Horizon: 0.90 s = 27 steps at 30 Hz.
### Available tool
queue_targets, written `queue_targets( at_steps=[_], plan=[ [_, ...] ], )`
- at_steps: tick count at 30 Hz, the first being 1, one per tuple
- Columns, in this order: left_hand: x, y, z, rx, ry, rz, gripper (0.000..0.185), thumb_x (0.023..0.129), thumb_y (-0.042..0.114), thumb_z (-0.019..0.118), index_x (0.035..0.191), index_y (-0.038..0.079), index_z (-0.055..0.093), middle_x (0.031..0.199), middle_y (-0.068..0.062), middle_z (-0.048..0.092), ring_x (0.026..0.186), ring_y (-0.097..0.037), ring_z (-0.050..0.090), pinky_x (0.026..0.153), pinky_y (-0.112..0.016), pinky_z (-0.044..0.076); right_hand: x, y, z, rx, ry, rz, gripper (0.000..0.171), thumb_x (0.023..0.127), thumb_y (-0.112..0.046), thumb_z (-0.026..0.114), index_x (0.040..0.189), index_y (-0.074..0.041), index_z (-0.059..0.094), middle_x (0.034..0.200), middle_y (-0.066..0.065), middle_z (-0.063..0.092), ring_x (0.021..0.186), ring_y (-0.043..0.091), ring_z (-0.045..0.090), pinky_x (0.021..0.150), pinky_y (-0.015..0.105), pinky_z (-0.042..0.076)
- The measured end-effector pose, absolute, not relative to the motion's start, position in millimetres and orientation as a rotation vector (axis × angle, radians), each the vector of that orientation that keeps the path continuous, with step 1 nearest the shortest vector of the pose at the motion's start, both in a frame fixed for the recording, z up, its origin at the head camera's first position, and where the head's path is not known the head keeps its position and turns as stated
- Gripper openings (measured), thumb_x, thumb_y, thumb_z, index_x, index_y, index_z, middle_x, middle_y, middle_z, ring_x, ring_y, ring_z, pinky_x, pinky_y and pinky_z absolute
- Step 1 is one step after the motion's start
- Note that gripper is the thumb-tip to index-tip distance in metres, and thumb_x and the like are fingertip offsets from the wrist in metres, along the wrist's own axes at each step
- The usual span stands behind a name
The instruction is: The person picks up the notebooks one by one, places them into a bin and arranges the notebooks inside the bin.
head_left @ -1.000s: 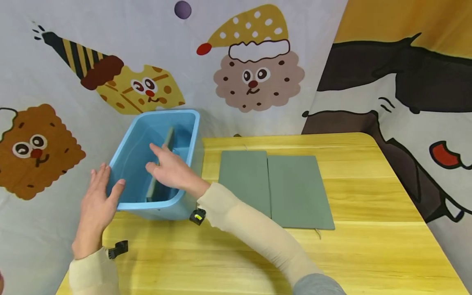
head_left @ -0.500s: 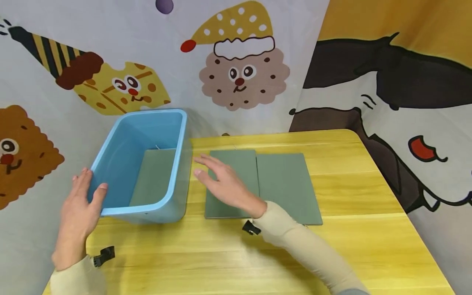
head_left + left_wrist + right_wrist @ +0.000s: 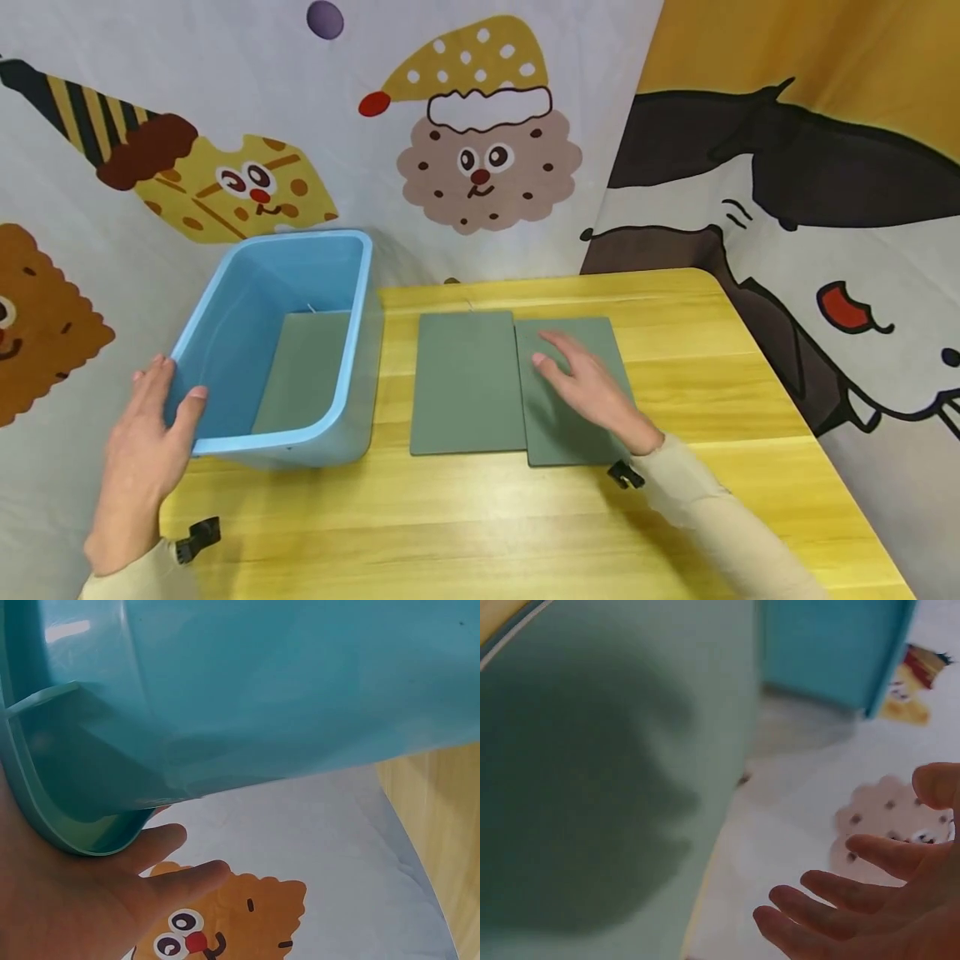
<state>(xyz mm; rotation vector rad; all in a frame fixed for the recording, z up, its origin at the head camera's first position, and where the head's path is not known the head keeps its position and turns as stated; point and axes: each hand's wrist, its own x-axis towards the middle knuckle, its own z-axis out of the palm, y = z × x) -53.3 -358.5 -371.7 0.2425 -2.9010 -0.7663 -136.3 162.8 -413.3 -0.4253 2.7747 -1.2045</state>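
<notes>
- Green sheet inside the blue plastic bin point(image 3: 352, 275): one flat green sheet point(image 3: 303, 371) is lying on the bin's floor, so by this view one of three sheets is judged already stowed.
- Two more green sheets are lying flat on the yellow wooden table point(image 3: 480, 517), at about 3 o'clock from the bin: the left sheet point(image 3: 465, 383) and the right sheet point(image 3: 577, 433), edges touching or slightly overlapping. These are judged still to be moved.
- Right hand point(image 3: 592, 387) is hovering over or resting on the right sheet, fingers spread and nearly straight, gripping nothing; whether it is touching cannot be told.
- Left hand point(image 3: 146, 433) is bracing the bin's near-left corner at about 8 o'clock, palm against the rim, fingers extended rather than curled round it.
- The bin is standing at the table's left edge, beside the cartoon-printed backdrop point(image 3: 480, 158).
</notes>
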Motion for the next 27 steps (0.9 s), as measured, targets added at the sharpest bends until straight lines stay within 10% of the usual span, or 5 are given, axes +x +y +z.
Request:
queue_targets(
  at_steps=[17,27],
  plan=[
    [-54.2,-355.6,-369.6,0.254,-2.912,-0.751,0.069,0.112,0.041,0.030,0.166,0.005,0.007,0.172,-0.017,0.001,0.157,-0.042,-0.006,0.119,-0.072,0.002,-140.5,243.5,-453.2,-0.216,2.999,-0.483,0.082,0.101,-0.050,0.063,0.158,0.003,0.035,0.130,0.043,0.052,0.104,0.060,0.057,0.081,0.065,0.050],
    [-52.0,-357.2,-372.2,0.244,-2.895,-0.754,0.068,0.112,0.039,0.031,0.166,0.003,0.009,0.172,-0.018,0.002,0.156,-0.046,-0.003,0.120,-0.071,0.002,-146.1,240.1,-458.7,-0.176,2.775,-0.502,0.107,0.093,-0.049,0.075,0.157,0.016,0.019,0.124,0.048,0.044,0.089,0.044,0.058,0.077,0.056,0.052]
  ],
)
